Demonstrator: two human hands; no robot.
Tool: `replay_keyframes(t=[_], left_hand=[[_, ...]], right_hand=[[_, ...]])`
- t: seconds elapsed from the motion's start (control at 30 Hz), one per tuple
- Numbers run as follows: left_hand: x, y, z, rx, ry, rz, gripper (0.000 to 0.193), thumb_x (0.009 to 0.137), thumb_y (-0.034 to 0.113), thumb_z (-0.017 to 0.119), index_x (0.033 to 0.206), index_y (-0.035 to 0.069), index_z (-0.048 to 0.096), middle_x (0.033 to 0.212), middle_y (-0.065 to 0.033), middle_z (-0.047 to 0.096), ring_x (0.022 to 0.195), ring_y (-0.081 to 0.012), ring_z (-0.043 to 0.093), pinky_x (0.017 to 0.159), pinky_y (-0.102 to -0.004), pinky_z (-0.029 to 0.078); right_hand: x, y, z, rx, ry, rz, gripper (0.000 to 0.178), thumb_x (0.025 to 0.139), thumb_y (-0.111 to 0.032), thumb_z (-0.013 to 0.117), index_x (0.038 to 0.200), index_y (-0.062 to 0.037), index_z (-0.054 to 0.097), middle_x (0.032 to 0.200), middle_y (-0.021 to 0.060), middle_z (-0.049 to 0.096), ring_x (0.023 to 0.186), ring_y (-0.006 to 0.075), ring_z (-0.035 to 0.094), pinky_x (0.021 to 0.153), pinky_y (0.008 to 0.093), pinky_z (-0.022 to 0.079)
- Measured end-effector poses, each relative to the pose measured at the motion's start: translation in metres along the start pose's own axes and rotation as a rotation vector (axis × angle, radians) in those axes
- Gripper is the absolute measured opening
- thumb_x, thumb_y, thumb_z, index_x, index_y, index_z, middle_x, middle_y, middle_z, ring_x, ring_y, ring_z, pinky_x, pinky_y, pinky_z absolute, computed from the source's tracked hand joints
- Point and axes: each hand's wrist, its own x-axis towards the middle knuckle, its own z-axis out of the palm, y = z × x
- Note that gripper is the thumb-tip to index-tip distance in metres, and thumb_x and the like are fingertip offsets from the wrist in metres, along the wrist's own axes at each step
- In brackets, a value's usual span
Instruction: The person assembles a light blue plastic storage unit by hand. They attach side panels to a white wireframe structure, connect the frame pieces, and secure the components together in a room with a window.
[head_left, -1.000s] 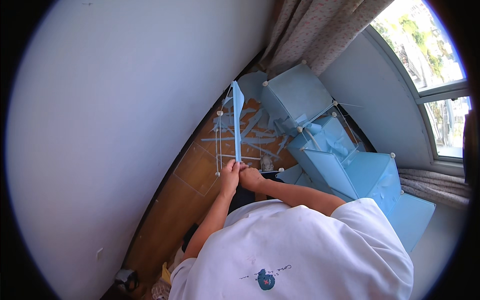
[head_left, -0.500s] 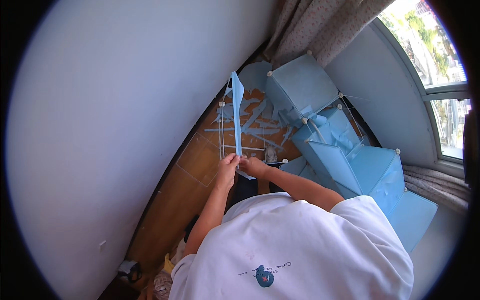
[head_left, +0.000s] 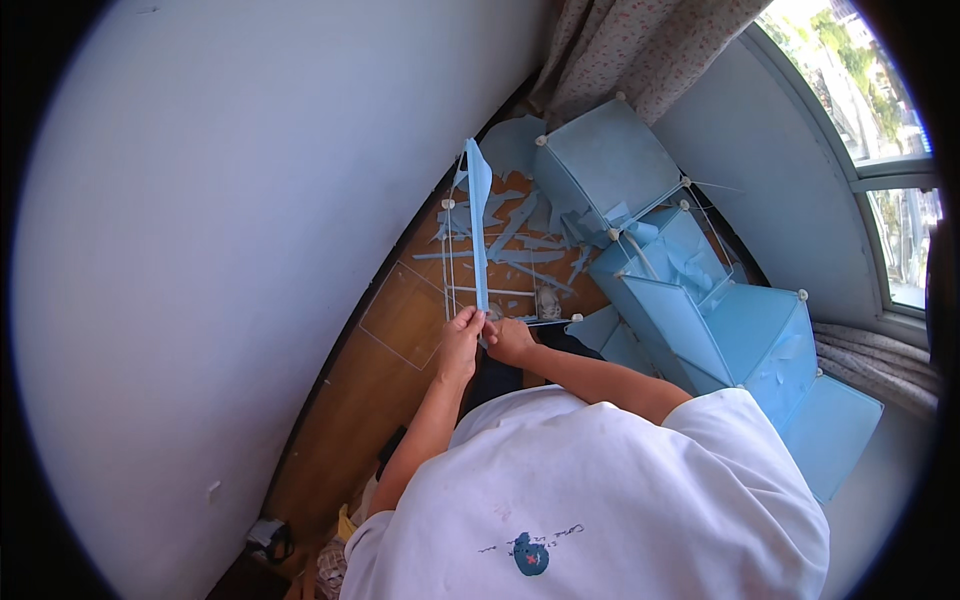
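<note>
A thin blue plastic panel stands nearly edge-on in front of me, its upper part bent to the right. My left hand pinches its lower end between thumb and fingers. Close beside it, my right hand is closed at the same lower end; what its fingers hold is hidden. Behind the panel, a thin white wire frame with a round white connector stands over the floor. Torn blue plastic strips lie scattered beyond my hands.
Stacked blue cube storage units with white connectors fill the right side, below a window and a flowered curtain. A pale wall bounds the left. A bare wire panel lies on the wooden floor.
My right hand has drawn slightly lower and turned at the panel's lower end. My left hand keeps its pinch. The whole view has shifted a little.
</note>
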Motion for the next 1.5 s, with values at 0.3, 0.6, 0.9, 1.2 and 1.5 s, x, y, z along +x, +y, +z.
replay_keyframes(t=[0.3,0.6,0.9,1.2,1.5], left_hand=[[-0.028,-0.003,0.029,0.071,0.063,-0.009,0.017,0.09,0.011,0.044,0.086,0.0,0.056,0.06,-0.0029,0.052,0.047,-0.0075,0.044,0.045,-0.0188,0.035],[-0.045,0.014,0.032,0.051,0.034,-0.022,0.016,0.089,0.01,0.045,0.088,0.0,0.057,0.059,-0.0001,0.047,0.048,-0.0048,0.039,0.042,-0.0173,0.03],[-0.036,-0.003,0.051,0.648,0.258,0.367,0.023,0.08,0.021,0.06,0.075,0.002,0.047,0.052,-0.0112,0.045,0.045,-0.0194,0.045,0.045,-0.0329,0.038],[-0.026,-0.031,0.039,0.758,0.425,0.409,0.019,0.08,0.018,0.061,0.078,0.002,0.051,0.06,-0.0154,0.052,0.052,-0.0312,0.05,0.05,-0.0371,0.041],[-0.011,-0.041,0.003,0.857,0.6,0.477,0.009,0.076,0.008,0.06,0.074,0.001,0.054,0.072,-0.0163,0.055,0.065,-0.0358,0.053,0.056,-0.0405,0.043]], right_hand=[[0.015,0.029,0.006,-0.266,-0.436,-0.067,0.015,0.072,-0.029,0.054,0.066,-0.0204,0.065,0.073,0.0074,0.063,0.068,0.025,0.061,0.058,0.0372,0.046],[0.027,0.038,0.023,-0.227,-0.376,0.073,0.024,0.073,-0.032,0.053,0.077,-0.0106,0.064,0.084,0.0119,0.064,0.08,0.0267,0.062,0.064,0.038,0.048],[0.014,0.048,0.034,-0.134,-0.352,-0.054,0.023,0.07,-0.036,0.054,0.076,-0.015,0.063,0.081,0.0091,0.064,0.08,0.027,0.061,0.068,0.0391,0.047],[0.013,0.036,0.025,-0.227,-0.534,-0.196,0.025,0.07,-0.025,0.056,0.092,-0.0143,0.059,0.089,0.0098,0.062,0.083,0.0275,0.06,0.069,0.0382,0.048],[0.011,0.001,0.008,-0.074,-0.521,-0.109,0.02,0.071,-0.022,0.055,0.075,-0.004,0.063,0.079,0.0165,0.063,0.075,0.0323,0.061,0.069,0.0419,0.049]])
